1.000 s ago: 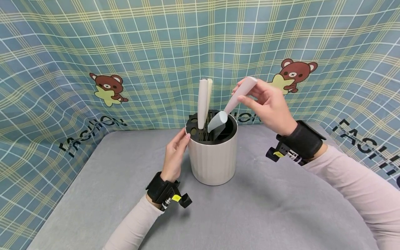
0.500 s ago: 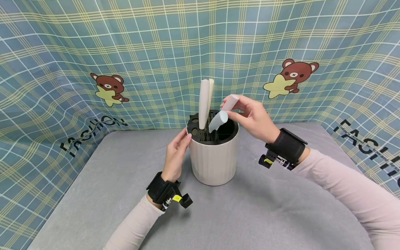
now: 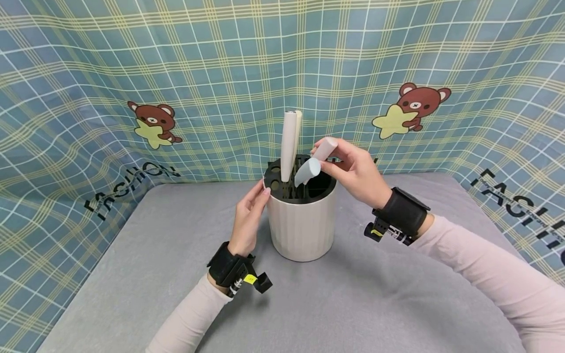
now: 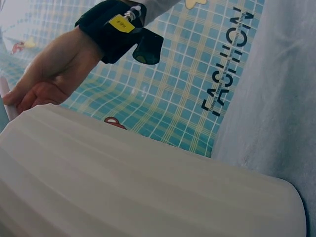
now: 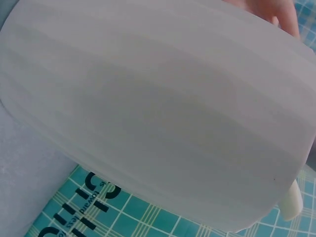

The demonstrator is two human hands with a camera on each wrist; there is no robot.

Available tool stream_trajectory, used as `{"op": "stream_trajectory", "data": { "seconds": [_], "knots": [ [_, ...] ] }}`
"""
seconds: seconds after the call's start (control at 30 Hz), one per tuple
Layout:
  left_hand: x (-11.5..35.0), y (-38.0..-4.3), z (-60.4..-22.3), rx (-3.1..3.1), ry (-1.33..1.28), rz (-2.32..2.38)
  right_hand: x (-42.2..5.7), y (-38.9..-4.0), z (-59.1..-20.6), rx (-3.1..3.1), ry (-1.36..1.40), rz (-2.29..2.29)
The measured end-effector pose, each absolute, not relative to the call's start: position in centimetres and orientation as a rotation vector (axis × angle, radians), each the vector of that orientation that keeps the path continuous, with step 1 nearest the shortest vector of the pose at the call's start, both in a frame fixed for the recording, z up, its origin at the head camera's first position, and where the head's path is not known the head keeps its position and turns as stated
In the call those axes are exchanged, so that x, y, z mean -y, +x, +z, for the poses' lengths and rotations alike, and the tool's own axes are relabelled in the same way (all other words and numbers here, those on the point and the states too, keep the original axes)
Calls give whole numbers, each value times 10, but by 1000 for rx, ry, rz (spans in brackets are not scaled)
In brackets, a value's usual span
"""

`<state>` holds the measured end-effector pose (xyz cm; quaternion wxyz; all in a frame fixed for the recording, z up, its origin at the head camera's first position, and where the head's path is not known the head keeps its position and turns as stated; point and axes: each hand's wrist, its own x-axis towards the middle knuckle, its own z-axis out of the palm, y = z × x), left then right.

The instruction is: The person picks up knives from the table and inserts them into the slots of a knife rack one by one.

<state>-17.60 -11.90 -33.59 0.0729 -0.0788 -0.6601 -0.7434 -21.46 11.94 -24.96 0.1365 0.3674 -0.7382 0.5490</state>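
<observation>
A white ribbed knife holder (image 3: 302,230) with a black slotted insert (image 3: 275,185) stands upright on the grey cloth. My left hand (image 3: 245,220) holds its left side at the rim, thumb on the near side. Between the thumb and fingers of my right hand (image 3: 359,171) is the pale pink handle of a knife (image 3: 325,148), tilted over the right part of the holder; its blade is hidden. A light blue handle (image 3: 308,170) leans right in front of it. White (image 3: 289,147) and cream (image 3: 298,122) handles rise upright from the insert. The holder's wall fills much of both wrist views.
Grey cloth (image 3: 185,235) covers the table. Behind and at both sides hangs a blue-green plaid curtain (image 3: 229,73) with printed bears. A black camera strap (image 3: 401,211) wraps the right wrist, and a similar strap (image 3: 229,267) the left.
My right hand has moved down and left, lowering the pink-handled knife deeper into the holder, with little motion in the last half second. My left hand stays at the rim.
</observation>
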Motion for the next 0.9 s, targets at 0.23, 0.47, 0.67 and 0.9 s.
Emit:
{"op": "stream_trajectory", "data": {
  "seconds": [0.23,0.47,0.67,0.9],
  "knots": [
    [120,-176,-336,1993,-226,-2228,-117,-213,-252,2109,1090,1543],
    [120,-176,-337,1994,-229,-2225,-116,-214,-247,2119,1173,1514],
    [119,-176,-336,1989,-226,-2226,-115,-213,-245,2139,1208,1469],
    [119,-176,-337,1992,-234,-2222,-110,-210,-248,2078,1274,1361]
  ]
}}
